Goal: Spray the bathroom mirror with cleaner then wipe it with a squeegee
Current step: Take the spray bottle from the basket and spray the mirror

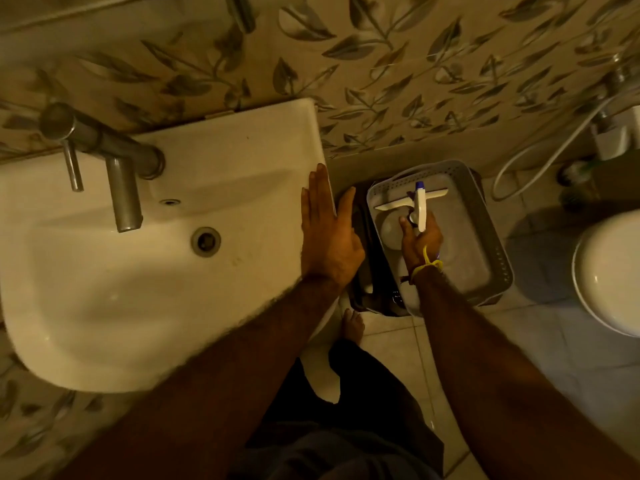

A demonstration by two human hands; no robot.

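- While the camera looks straight down, the right hand (pixel 420 244) is wrapped around a spray bottle (pixel 420 209) and holds it over a grey basket (pixel 485 216) that stands on the tiled floor (pixel 519 341) beside the washbasin (pixel 138 271).
- Only the bottle's top shows clearly: a white trigger head with a blue nozzle tip pointing away from the person, toward the wall; the body is hidden under the fingers, so its colour cannot be told.
- A yellow thread (pixel 427 263) is tied round the right wrist.
- Inside the basket, just beyond the bottle's head, lies a white squeegee (pixel 408 200), its long blade bar slanting across the far end of the basket; its handle seems to run back under the hand, though the dim light makes this hard to tell.
- The basket has perforated walls and a smooth grey bottom, and it rests partly on a dark object (pixel 363 271) whose nature is unclear.
- The left hand (pixel 329 237) lies flat and open, fingers straight and together, on the right rim of the washbasin, gripping nothing.
- A steel tap (pixel 117 174) reaches over the white bowl, with the drain (pixel 206 241) just past its spout.
- Leaf-patterned tiles (pixel 415 64) cover the wall behind.
- A white toilet (pixel 609 271) shows at the right edge, well apart from the basket.
- One bare foot (pixel 353 323) stands on the floor between washbasin and basket.
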